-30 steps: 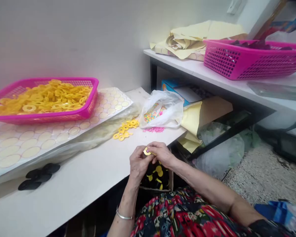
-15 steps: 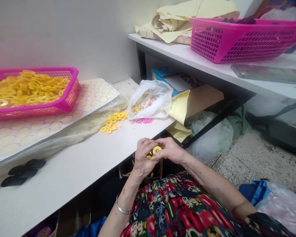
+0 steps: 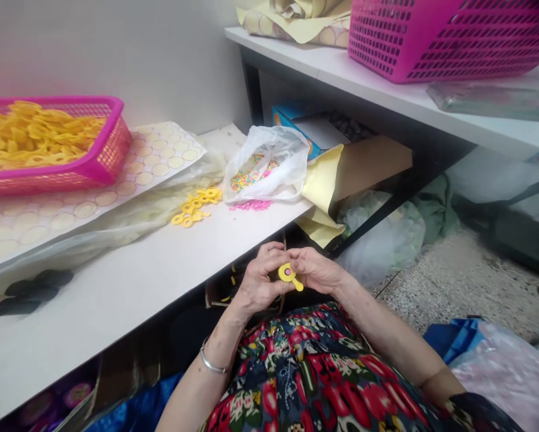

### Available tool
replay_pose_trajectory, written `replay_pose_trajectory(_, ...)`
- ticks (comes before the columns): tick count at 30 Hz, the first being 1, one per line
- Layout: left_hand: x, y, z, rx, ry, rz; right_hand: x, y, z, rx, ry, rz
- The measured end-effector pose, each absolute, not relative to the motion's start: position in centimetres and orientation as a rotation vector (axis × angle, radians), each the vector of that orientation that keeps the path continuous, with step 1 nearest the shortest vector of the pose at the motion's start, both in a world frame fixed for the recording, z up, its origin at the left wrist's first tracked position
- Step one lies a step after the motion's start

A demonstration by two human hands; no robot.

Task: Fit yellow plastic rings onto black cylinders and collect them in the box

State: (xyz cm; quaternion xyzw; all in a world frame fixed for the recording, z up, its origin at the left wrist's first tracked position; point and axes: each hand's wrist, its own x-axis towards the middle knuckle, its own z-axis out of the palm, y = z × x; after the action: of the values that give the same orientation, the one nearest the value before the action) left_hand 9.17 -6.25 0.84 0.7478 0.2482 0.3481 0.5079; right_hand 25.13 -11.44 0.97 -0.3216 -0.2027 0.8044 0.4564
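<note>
A small yellow plastic piece (image 3: 298, 285), a round disc with a short rounded tail and a pink dot in its dark centre, is between my hands over my lap. My left hand (image 3: 261, 277) closes on it from the left, thumb below and fingers above. From the right, the fingers of my right hand (image 3: 318, 271) are bent against its upper edge; some fingertips are hidden. Below and behind my hands, a box (image 3: 213, 296) with yellow pieces partly shows under the table edge. On the white table (image 3: 129, 282) lie several loose yellow ring pieces (image 3: 192, 207) and small pink bits (image 3: 253, 205).
A pink basket (image 3: 111, 141) of yellow pieces stands left on a circle-patterned sheet. A white plastic bag (image 3: 291, 153) holds coloured beads. Black pieces (image 3: 30, 293) lie at far left. A higher table (image 3: 314, 65) bears another pink basket (image 3: 413, 42).
The yellow piece has turned, so its tail now points down and right in plain view. My hands have shifted slightly, and the camera view has tilted down.
</note>
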Motion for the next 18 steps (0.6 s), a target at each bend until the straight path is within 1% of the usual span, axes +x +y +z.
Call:
replay_pose_trajectory(5,9.6,-6.0,0.9,1.634,0.603,0.825,25.8,-12.0,0.2,-0.624,-0.583,2.035)
replay_pose_trajectory(7,9.7,-5.8,1.2,1.585,0.584,0.826,25.9,-12.2,0.2,-0.609,-0.63,1.995)
replay_pose_trajectory(13,10.4,-6.2,1.6,1.675,0.666,0.864,24.5,-12.7,-0.2,-0.757,-0.612,1.667)
replay_pose_trajectory(18,11.2,-7.0,1.2,1.843,0.797,0.959,23.0,-13.2,-0.7,-1.056,-0.618,1.417)
